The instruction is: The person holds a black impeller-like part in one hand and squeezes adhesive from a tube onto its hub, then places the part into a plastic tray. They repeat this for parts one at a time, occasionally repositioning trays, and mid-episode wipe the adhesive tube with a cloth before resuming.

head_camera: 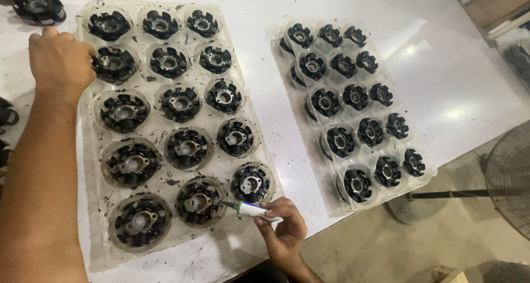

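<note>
A clear plastic tray [259, 150] lies in front of me with several black round metal parts in its cups. My right hand [282, 230] grips a small white and green tube [251, 209] whose nozzle points at the black part [199, 202] in the nearest row, middle cup. My left hand [61, 62] rests at the tray's far left edge, fingers curled against a black part [113, 64] in the second row.
A second clear tray [422, 175] of smaller black parts sits to the right on the white table [265, 7]. More black parts [38, 7] lie at the far left. A fan [510, 178] stands beyond the table's right edge.
</note>
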